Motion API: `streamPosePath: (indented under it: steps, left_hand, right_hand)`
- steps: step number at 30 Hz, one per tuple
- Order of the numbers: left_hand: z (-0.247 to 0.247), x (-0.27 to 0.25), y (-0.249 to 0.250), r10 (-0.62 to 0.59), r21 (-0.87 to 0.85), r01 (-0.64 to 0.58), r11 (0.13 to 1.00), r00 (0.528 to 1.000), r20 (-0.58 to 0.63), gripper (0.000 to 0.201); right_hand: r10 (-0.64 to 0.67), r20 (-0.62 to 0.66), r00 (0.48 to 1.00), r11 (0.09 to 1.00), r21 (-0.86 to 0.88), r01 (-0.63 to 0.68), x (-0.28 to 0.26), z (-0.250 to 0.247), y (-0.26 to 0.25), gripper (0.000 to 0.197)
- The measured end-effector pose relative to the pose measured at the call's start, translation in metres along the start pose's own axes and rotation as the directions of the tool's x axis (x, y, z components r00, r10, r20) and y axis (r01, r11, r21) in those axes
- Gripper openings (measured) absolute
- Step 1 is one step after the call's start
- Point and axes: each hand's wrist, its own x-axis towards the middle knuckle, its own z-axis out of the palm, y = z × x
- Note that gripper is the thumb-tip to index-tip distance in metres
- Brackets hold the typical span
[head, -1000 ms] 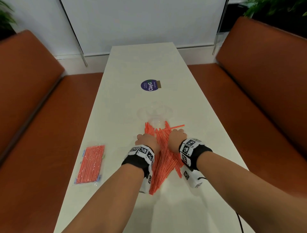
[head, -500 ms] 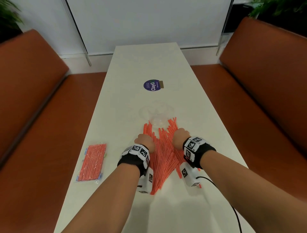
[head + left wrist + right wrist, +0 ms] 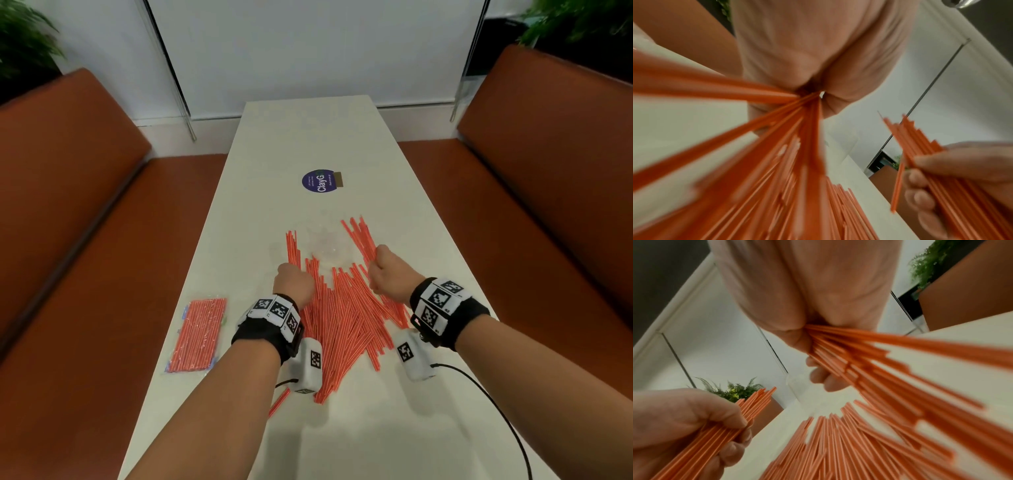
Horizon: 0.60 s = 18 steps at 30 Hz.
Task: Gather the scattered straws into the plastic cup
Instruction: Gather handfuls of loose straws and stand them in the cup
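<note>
On the near half of the white table (image 3: 342, 137), the straws (image 3: 346, 318) lie in a loose fan, with the clear plastic cup (image 3: 330, 245) standing just beyond their far ends. They look light, smooth and stiff enough to hold a line, so a handful would likely slide apart unless squeezed near mid-length with the ends tapped level. They are thin, orange-red, all much the same length, overlapping at shallow angles. The left hand (image 3: 294, 282) is curled round one bundle at the pile's left edge, and the right hand (image 3: 390, 274) is curled round another whose tips rise beside the cup; both wrist views show the straws splaying out of each fist. None are in the cup yet. A sealed packet of straws (image 3: 198, 334) lies well to the left, and a round purple sticker (image 3: 318, 181) sits beyond the cup.
</note>
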Motion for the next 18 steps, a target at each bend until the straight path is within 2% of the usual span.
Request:
streamPosePath:
  steps: [5,9,13,18]
  left_hand:
    - [0.001,0.002,0.002,0.073,-0.195,-0.084,0.977,0.995,-0.063,0.032]
    - [-0.004,0.000,0.008,0.169,-0.258,-0.193,0.947,0.979,-0.112,0.005]
    - [-0.011,0.003,0.015,0.248,-0.341,-0.303,0.890,0.949,-0.195,0.011]
    - [-0.022,0.000,0.026,0.294,-0.399,-0.402,0.824,0.906,-0.305,0.021]
  right_hand:
    - [-0.137,-0.135,0.981,0.971,0.177,0.160,-0.001,-0.018,-0.031,0.013]
    - [-0.160,-0.306,0.938,0.922,0.292,0.253,0.017,-0.032,-0.054,0.007]
    - [-0.140,-0.477,0.868,0.853,0.387,0.351,0.047,-0.045,-0.077,0.006]
    - [-0.139,-0.597,0.791,0.783,0.423,0.457,0.078,-0.051,-0.098,0.005]
